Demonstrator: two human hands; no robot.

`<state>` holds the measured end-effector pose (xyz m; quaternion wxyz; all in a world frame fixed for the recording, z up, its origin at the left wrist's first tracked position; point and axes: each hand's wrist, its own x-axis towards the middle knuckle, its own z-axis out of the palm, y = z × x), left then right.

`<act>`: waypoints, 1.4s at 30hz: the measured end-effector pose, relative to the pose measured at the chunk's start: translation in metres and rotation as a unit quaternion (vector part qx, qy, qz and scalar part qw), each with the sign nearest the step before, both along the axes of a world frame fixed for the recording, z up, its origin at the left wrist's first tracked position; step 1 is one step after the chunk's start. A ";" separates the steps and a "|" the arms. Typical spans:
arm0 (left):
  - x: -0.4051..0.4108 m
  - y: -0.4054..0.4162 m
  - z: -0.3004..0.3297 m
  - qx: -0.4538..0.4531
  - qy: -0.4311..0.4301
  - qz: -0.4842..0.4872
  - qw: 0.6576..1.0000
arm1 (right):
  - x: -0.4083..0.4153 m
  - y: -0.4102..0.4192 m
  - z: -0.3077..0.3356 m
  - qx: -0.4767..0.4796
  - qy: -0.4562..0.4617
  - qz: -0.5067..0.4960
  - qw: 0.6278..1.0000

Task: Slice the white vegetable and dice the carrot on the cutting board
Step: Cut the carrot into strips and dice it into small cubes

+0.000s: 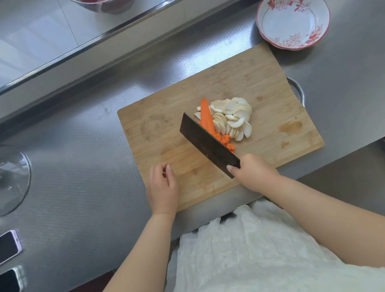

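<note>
One long orange carrot piece (207, 116) lies mid-board on the rectangular wooden cutting board (161, 130), running away from the person, beside the heap of white vegetable slices (233, 118). The right hand (251, 172), nearer, is clamped on the dark cleaver (206, 142), seemingly against the carrot; the left hand (163, 186) rests loosely curled, empty, at the board's near edge.

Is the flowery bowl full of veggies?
No, the flowery bowl is empty; the white slices and the carrot lie on the cutting board.

A kitchen: steel counter (82, 161), wooden cutting board (263, 87), cleaver (206, 142), patterned bowl (292, 17).
</note>
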<state>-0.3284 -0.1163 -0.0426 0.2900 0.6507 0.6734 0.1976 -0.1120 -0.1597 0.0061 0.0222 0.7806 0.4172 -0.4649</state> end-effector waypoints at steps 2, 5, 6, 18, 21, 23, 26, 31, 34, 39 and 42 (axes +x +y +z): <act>0.008 0.011 0.009 0.032 -0.053 0.029 0.998 | 0.005 -0.002 0.006 0.027 -0.026 0.037 0.999; 0.017 0.042 0.032 0.121 -0.157 0.124 0.972 | 0.016 -0.007 0.015 0.109 -0.097 0.106 0.984; 0.018 0.056 0.041 0.127 -0.187 0.159 0.961 | 0.020 -0.009 0.018 0.136 -0.117 0.128 0.975; 0.075 0.099 0.086 -0.349 0.111 -0.382 0.848 | 0.043 -0.009 0.019 0.202 -0.202 0.283 0.916; 0.086 0.100 0.064 -0.334 0.132 -0.382 0.851 | 0.039 -0.009 0.023 0.212 -0.211 0.303 0.905; 0.091 0.104 0.058 -0.325 0.123 -0.370 0.861 | 0.037 -0.010 0.023 0.226 -0.207 0.303 0.903; 0.093 0.114 0.060 -0.324 0.077 -0.330 0.883 | 0.035 -0.010 0.022 0.238 -0.204 0.288 0.905; 0.099 0.131 0.054 -0.253 0.095 -0.287 0.919 | 0.040 -0.011 0.024 0.241 -0.191 0.275 0.911; 0.114 0.141 0.043 -0.235 0.170 -0.267 0.919 | 0.043 -0.010 0.024 0.242 -0.218 0.276 0.904; 0.133 0.151 0.029 -0.243 0.238 -0.272 0.900 | 0.038 -0.015 0.019 0.232 -0.216 0.259 0.912; 0.138 0.151 0.029 -0.236 0.237 -0.259 0.906 | 0.033 -0.016 0.024 0.220 -0.188 0.250 0.924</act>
